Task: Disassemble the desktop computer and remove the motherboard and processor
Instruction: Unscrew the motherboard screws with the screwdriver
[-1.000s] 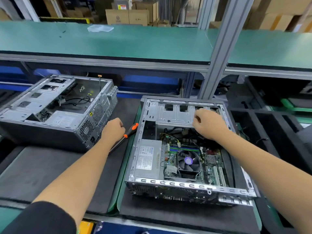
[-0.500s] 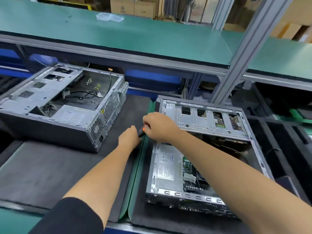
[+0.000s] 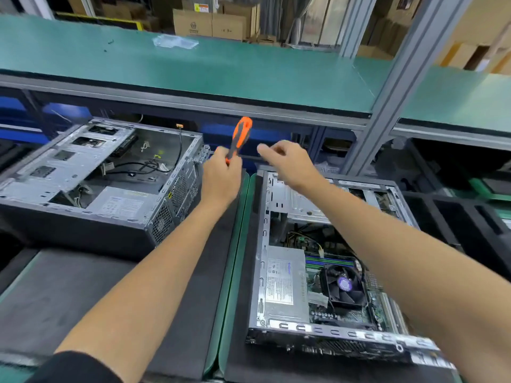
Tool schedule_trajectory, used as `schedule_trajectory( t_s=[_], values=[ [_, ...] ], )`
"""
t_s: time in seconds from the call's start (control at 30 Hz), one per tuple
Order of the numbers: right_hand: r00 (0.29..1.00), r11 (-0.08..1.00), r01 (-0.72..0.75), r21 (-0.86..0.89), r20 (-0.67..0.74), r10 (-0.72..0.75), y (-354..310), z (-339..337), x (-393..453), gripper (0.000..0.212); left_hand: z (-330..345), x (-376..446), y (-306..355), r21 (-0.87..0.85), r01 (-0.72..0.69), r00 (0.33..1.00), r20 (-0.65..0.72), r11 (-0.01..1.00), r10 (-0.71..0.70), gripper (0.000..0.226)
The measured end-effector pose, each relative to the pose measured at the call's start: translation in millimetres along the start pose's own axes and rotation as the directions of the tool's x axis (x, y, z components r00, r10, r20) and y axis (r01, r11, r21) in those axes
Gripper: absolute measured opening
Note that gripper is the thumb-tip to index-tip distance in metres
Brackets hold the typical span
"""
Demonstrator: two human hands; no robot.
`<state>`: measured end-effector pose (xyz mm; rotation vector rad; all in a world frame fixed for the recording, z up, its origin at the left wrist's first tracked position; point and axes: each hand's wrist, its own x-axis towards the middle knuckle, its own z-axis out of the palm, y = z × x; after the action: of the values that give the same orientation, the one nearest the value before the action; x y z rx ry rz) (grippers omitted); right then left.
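Above the gap between two dark mats on the surface (image 3: 83,299), the left hand (image 3: 221,179) grips an orange-and-black screwdriver (image 3: 240,138) by the lower part of its handle, fingers curled round it, the handle's end pointing up and slightly right; the right hand (image 3: 290,161) hovers just beside it, fingers loosely spread and relaxed, holding nothing, apart from the tool; below and to the right lies the open desktop computer (image 3: 326,272) on its side on the right-hand mat, its motherboard (image 3: 331,310) inside, with a black fan (image 3: 344,286) bearing a purple centre label on top, so the processor itself is hidden; a silver power supply (image 3: 284,283) sits against the case's left wall, and a metal drive cage (image 3: 298,200) spans the far end under the right forearm; to the left rests a second opened case (image 3: 105,183), loose cables inside; a green shelf (image 3: 193,70) runs across behind, cardboard boxes (image 3: 215,22) beyond it.
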<state>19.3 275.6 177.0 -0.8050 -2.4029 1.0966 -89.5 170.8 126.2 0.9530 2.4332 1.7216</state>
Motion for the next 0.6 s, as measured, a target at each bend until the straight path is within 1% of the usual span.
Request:
schedule_trajectory(
  t_s=[0.03, 0.07, 0.1, 0.13, 0.2, 0.27, 0.3, 0.33, 0.37, 0.4, 0.43, 0.5, 0.53, 0.6],
  values=[
    [1.000, 0.985, -0.020, 0.172, -0.001, 0.021, -14.3, -10.4, 4.2, 0.035, -0.4, 4.6, 25.8, -0.083, -0.074, 0.997, -0.004, 0.994, 0.074, 0.017],
    [1.000, 0.954, 0.008, 0.299, -0.017, -0.003, -28.9, -21.0, 7.2, 0.031, 2.8, 6.8, 49.8, -0.155, -0.135, 0.991, -0.009, 0.979, 0.135, 0.018],
    [0.996, 0.925, 0.080, 0.373, -0.063, -0.060, -42.6, -32.4, 8.6, 0.025, 7.9, 6.3, 71.5, -0.217, -0.181, 0.983, -0.022, 0.959, 0.181, 0.019],
    [0.984, 0.906, 0.167, 0.390, -0.129, -0.126, -54.8, -44.4, 8.6, 0.025, 13.8, 4.5, 91.3, -0.273, -0.219, 0.976, -0.040, 0.937, 0.216, 0.020],
    [0.938, 0.908, 0.304, 0.287, -0.257, -0.233, -69.9, -69.7, 5.4, 0.026, 25.5, -1.1, 121.8, -0.402, -0.264, 0.964, -0.069, 0.877, 0.258, 0.017],
    [0.905, 0.916, 0.359, 0.180, -0.306, -0.295, -72.5, -92.5, 0.4, 0.022, 34.3, -4.9, 136.1, -0.493, -0.303, 0.946, -0.050, 0.815, 0.321, 0.013],
    [0.896, 0.916, 0.372, 0.150, -0.314, -0.313, -70.6, -102.5, -2.7, 0.021, 38.8, -5.5, 136.1, -0.512, -0.321, 0.930, -0.012, 0.797, 0.367, 0.011],
    [0.888, 0.915, 0.383, 0.124, -0.321, -0.328, -67.0, -112.0, -6.3, 0.021, 43.2, -6.9, 131.5, -0.500, -0.346, 0.907, 0.038, 0.794, 0.419, 0.008],
    [0.878, 0.913, 0.397, 0.094, -0.328, -0.348, -62.3, -121.2, -9.1, 0.021, 47.8, -9.6, 122.9, -0.451, -0.380, 0.881, 0.091, 0.808, 0.465, 0.007],
    [0.867, 0.910, 0.410, 0.061, -0.336, -0.368, -57.2, -130.1, -11.4, 0.021, 52.3, -12.6, 111.6, -0.383, -0.407, 0.856, 0.158, 0.829, 0.493, 0.009],
    [0.857, 0.908, 0.418, 0.031, -0.346, -0.383, -51.8, -138.1, -13.0, 0.021, 57.2, -15.5, 98.2, -0.310, -0.410, 0.837, 0.245, 0.858, 0.489, 0.009],
    [0.849, 0.911, 0.413, 0.004, -0.363, -0.384, -39.7, -149.3, -14.3, 0.028, 66.2, -21.2, 71.3, -0.163, -0.366, 0.807, 0.435, 0.916, 0.400, 0.007],
    [0.851, 0.913, 0.407, -0.002, -0.362, -0.380, -34.4, -151.9, -14.4, 0.032, 70.5, -23.3, 59.6, -0.101, -0.349, 0.787, 0.509, 0.932, 0.350, 0.008],
    [0.860, 0.917, 0.397, -0.026, -0.339, -0.382, -24.5, -153.0, -14.0, 0.032, 79.2, -27.7, 43.6, -0.029, -0.320, 0.746, 0.608, 0.947, 0.271, 0.008]
  ],
)
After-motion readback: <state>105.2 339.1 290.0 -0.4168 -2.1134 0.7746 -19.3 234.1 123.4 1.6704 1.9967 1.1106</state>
